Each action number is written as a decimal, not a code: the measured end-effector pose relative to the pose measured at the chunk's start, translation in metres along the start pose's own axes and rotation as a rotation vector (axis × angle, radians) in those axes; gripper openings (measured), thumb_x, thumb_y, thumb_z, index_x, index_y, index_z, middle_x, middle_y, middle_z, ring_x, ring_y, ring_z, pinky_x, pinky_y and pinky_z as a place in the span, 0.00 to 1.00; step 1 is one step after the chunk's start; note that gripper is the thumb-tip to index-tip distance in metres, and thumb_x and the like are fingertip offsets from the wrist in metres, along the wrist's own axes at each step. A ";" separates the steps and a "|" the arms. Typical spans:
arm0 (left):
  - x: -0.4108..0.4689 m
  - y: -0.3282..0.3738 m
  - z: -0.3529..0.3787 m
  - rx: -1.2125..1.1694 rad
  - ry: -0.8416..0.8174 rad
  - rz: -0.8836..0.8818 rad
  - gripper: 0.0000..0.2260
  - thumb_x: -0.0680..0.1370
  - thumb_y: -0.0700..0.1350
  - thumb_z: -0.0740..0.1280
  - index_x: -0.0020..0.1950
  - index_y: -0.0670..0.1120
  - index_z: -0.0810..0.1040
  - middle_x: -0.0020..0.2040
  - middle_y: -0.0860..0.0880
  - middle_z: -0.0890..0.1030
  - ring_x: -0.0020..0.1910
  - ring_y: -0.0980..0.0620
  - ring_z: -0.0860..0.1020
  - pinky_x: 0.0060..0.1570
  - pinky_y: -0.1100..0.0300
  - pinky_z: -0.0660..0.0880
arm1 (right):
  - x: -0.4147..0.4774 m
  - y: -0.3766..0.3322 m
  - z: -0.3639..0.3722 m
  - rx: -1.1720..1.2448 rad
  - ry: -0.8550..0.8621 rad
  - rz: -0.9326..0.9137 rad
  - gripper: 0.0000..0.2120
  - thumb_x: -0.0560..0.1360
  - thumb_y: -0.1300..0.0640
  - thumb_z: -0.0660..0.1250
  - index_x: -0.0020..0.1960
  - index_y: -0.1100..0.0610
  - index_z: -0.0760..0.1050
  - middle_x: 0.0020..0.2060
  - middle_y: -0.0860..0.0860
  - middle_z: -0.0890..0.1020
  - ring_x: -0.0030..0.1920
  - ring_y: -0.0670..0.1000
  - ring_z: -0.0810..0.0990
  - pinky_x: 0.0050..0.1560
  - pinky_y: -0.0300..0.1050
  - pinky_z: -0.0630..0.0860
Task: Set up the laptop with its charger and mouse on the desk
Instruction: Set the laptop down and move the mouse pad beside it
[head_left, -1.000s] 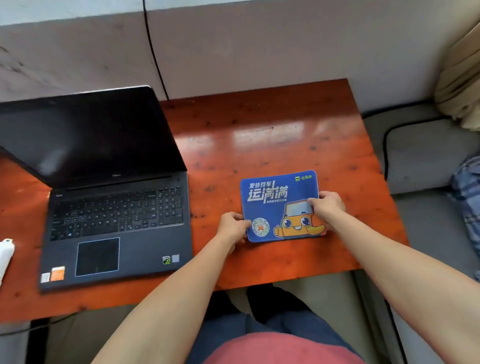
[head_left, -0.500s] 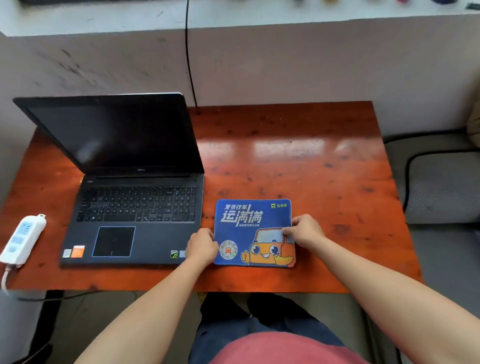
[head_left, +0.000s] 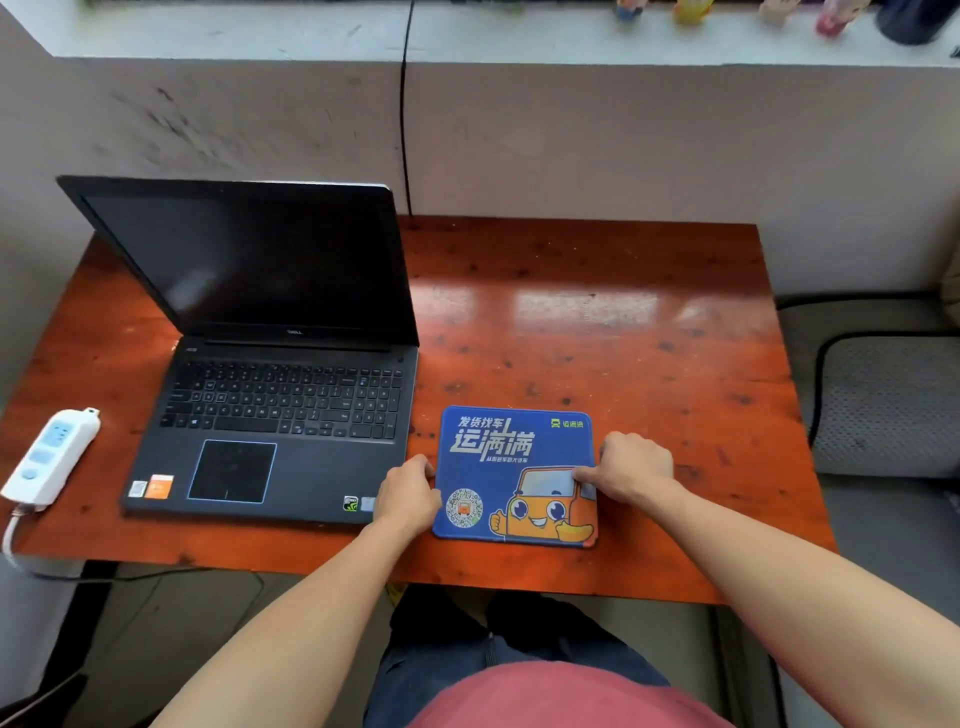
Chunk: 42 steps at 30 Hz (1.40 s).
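A white power strip (head_left: 49, 457) lies at the counter's (head_left: 623, 338) left edge. Its long axis runs from near-left to far-right, and its cord drops off the near edge.

Just right of it the open laptop (head_left: 280, 415) sits on the left half of the counter. Its long axis runs left to right, the hinge is on the far side, and the keyboard and trackpad face the person. The screen is dark and leans back toward the wall. A black cable (head_left: 402, 130) runs down the wall behind its right corner.

The left grip (head_left: 408, 493) sits between the laptop's near right corner and the blue mouse pad (head_left: 514, 467), fingers curled and clamped on the pad's left edge.

The mouse pad lies flat near the front edge, just beside the laptop but apart from it. It is almost square, with edges roughly parallel to the counter's. The print reads upright to the person: white lettering at the far end, an orange cartoon car at the near end.

The right grip (head_left: 631, 470) is clamped on the pad's right edge, thumb on top over the car.

A grey cushion (head_left: 893, 405) lies beyond the counter's right side.
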<state>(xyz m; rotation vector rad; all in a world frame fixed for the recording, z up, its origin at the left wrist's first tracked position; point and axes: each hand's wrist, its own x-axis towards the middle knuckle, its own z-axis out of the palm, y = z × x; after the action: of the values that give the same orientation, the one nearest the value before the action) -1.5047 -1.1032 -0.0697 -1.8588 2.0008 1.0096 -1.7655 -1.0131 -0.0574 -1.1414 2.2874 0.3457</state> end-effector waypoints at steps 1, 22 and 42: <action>0.000 0.000 -0.004 -0.011 0.008 0.008 0.10 0.75 0.44 0.68 0.56 0.46 0.75 0.55 0.44 0.80 0.53 0.44 0.78 0.51 0.52 0.76 | 0.000 -0.002 -0.004 -0.045 0.033 -0.025 0.21 0.70 0.35 0.66 0.49 0.53 0.77 0.49 0.52 0.83 0.50 0.56 0.82 0.42 0.45 0.71; 0.042 -0.163 -0.143 0.423 0.146 0.160 0.29 0.78 0.57 0.63 0.74 0.46 0.59 0.77 0.41 0.55 0.76 0.42 0.54 0.71 0.50 0.61 | -0.004 -0.358 -0.185 0.087 0.765 -0.651 0.25 0.73 0.48 0.66 0.68 0.53 0.71 0.68 0.56 0.72 0.69 0.59 0.68 0.65 0.56 0.66; 0.060 -0.204 -0.139 0.563 0.083 0.309 0.35 0.79 0.65 0.50 0.79 0.47 0.45 0.78 0.39 0.41 0.78 0.40 0.42 0.74 0.43 0.51 | 0.009 -0.395 -0.157 0.222 0.962 -0.354 0.11 0.76 0.58 0.64 0.57 0.53 0.79 0.48 0.55 0.77 0.50 0.59 0.74 0.62 0.50 0.63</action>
<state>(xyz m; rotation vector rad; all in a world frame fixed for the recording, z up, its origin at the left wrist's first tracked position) -1.2835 -1.2271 -0.0689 -1.3385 2.3524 0.3605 -1.5126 -1.3296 0.0719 -1.8001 2.6793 -0.7338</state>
